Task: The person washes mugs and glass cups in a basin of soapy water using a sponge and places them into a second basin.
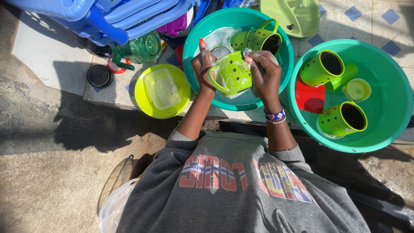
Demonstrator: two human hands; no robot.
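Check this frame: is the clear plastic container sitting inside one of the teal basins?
No, the clear plastic container rests on a yellow-green plate on the tiled ledge, left of the teal basin where the hands work.

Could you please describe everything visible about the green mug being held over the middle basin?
The mug is lime green with small dark dots and a looped handle, seemingly glazed or enamelled. It is coated in soapy foam and tipped on its side above the teal basin. The left hand grips it at the handle side, while the right hand presses against its other side.
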